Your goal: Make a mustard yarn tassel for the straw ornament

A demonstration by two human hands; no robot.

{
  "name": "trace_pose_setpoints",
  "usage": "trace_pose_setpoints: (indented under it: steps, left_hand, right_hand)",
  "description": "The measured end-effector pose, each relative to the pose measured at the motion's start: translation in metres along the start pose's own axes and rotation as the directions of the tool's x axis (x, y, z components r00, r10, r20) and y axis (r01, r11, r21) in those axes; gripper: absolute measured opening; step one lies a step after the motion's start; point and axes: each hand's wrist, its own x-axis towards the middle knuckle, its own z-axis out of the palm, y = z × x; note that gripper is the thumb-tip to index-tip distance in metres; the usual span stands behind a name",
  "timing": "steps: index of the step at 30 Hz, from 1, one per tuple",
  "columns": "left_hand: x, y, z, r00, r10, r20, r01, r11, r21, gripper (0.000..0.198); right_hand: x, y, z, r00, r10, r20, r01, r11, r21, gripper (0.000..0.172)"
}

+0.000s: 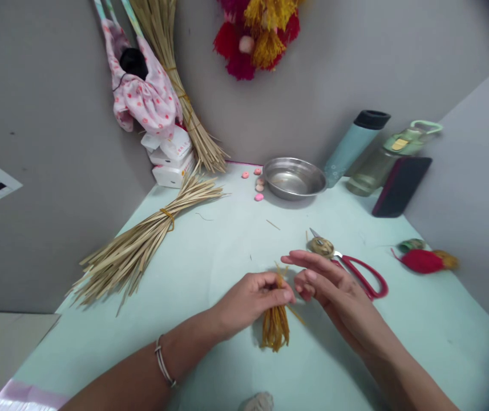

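A mustard-yellow yarn tassel (275, 330) hangs from my left hand (256, 298), whose thumb and fingers pinch its upper end. Short loose strands stick up above the grip, and one strand trails to the right. My right hand (325, 281) hovers just right of the tassel with its fingers apart and nothing visible in them. Behind that hand lie red-handled scissors (366, 277), partly covered by it. A small olive-brown wound bundle (322, 246) rests over the scissor blades.
A tied bundle of dry straw (141, 245) lies at left; another straw bundle (184, 97) leans on the wall. Farther back are a steel bowl (294, 178), pink beads (259, 197), a blue tumbler (353, 145), a green bottle (385, 162) and a phone (402, 188). Red yarn (421, 261) lies right.
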Motion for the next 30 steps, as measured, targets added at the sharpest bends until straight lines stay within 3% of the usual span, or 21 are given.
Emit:
trace_pose_setpoints:
  steps: [4,8,12,17,23,26,30]
  left_hand:
    - [0.002,0.000,-0.002,0.989,0.043,-0.141,-0.048,0.998,-0.033,0.025]
    - [0.002,-0.003,-0.004,0.984,0.062,-0.168,-0.071,0.996,-0.047,0.027]
    - [0.001,-0.001,-0.003,0.987,0.057,-0.149,-0.066,0.996,-0.056,0.023]
    - [0.001,0.001,-0.002,0.987,0.043,-0.152,-0.055,0.995,-0.080,0.021]
    - [0.002,-0.001,0.001,0.991,0.050,-0.121,-0.056,0.997,-0.047,0.028]
    - [0.002,-0.002,0.001,0.992,0.049,-0.114,-0.054,0.998,-0.037,0.029]
    - [0.002,-0.002,-0.001,0.984,0.081,-0.157,-0.087,0.996,-0.035,0.023]
  right_hand:
    - [-0.002,0.001,0.003,0.996,-0.053,0.075,0.072,0.960,-0.270,0.028]
    - [-0.004,0.001,0.009,0.971,0.030,0.237,0.065,0.922,-0.381,0.035]
    - [-0.003,0.001,0.008,0.989,-0.029,0.148,0.089,0.902,-0.422,0.040]
    - [-0.003,-0.001,0.005,0.996,-0.077,0.034,0.085,0.898,-0.432,0.031]
    - [-0.003,0.001,0.011,0.986,0.000,0.168,0.072,0.902,-0.425,0.040]
    - [-0.002,0.002,0.012,0.991,0.019,0.134,0.042,0.900,-0.433,0.045]
    - [-0.002,0.003,0.009,0.995,-0.020,0.097,0.058,0.912,-0.405,0.038]
